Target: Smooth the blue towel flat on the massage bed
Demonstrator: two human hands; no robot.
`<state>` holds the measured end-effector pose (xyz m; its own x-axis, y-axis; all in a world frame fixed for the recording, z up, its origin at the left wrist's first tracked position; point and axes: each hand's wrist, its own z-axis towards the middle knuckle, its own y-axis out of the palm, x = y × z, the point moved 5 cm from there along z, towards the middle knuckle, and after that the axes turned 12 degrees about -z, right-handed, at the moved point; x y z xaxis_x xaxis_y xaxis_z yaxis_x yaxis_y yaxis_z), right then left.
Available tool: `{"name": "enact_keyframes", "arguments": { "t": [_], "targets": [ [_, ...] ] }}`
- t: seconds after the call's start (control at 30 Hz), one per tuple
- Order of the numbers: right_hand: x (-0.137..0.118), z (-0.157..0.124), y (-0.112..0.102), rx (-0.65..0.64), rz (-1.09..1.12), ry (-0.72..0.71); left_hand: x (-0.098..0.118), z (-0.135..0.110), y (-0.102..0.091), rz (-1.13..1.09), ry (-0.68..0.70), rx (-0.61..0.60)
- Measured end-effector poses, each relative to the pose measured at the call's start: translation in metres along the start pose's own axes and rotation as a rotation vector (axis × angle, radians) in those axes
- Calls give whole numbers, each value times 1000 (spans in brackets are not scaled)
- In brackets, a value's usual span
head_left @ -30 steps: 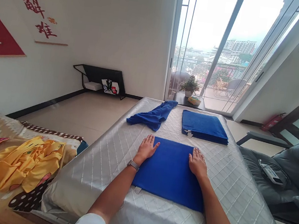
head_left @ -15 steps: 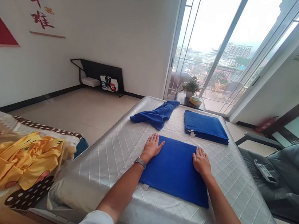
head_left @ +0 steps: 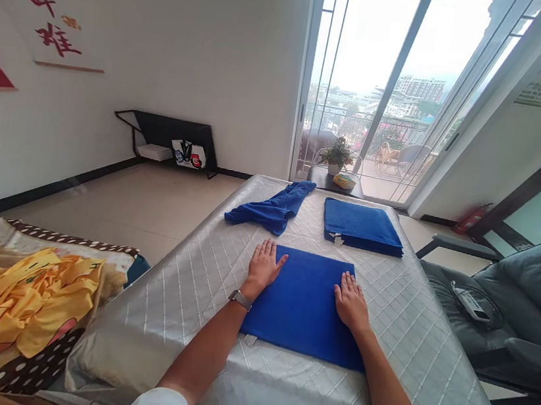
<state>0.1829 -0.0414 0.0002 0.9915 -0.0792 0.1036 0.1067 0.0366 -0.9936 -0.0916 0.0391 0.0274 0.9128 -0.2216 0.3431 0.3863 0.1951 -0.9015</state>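
A blue towel [head_left: 304,306], folded into a flat rectangle, lies on the silver quilted mattress [head_left: 180,283] in front of me. My left hand [head_left: 263,269] rests flat on its upper left edge, fingers stretched out and thumb apart. On its right side my right hand [head_left: 351,303] also lies flat with the fingers extended. A small white tag sticks out at the towel's near left corner. Beyond it, a stack of folded blue towels [head_left: 362,224] sits at the far right, and a crumpled blue towel [head_left: 272,208] lies at the far left.
Left of the mattress, yellow cloth [head_left: 32,304] is heaped on patterned bedding. A dark armchair [head_left: 526,302] holding a white power strip [head_left: 471,302] stands at the right. Past the far end are a potted plant [head_left: 336,155] on a small table and a sliding glass door.
My right hand has slid a little nearer along the towel's right side. My left hand stays on the upper left edge. The whole view has shifted slightly.
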Motion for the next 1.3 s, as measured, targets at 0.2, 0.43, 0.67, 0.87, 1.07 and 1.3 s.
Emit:
{"name": "enact_keyframes", "arguments": {
  "t": [0.2,0.43,0.67,0.87,1.07,1.3],
  "targets": [
    [0,-1,-3,-4,13,13,95,-41,13,-126,468,-119],
    [-1,-3,-6,13,20,8,116,-65,44,-140,504,-304],
    [-1,-2,-4,-9,37,16,22,-55,12,-55,220,-317],
    [0,-2,-3,8,22,18,-13,-61,1,-44,126,-252],
    [-5,-7,-14,100,-21,2,-11,-61,3,-70,122,-218],
    [-7,-49,-17,36,-98,-53,-11,-61,3,-81,127,-215]
  ]
}}
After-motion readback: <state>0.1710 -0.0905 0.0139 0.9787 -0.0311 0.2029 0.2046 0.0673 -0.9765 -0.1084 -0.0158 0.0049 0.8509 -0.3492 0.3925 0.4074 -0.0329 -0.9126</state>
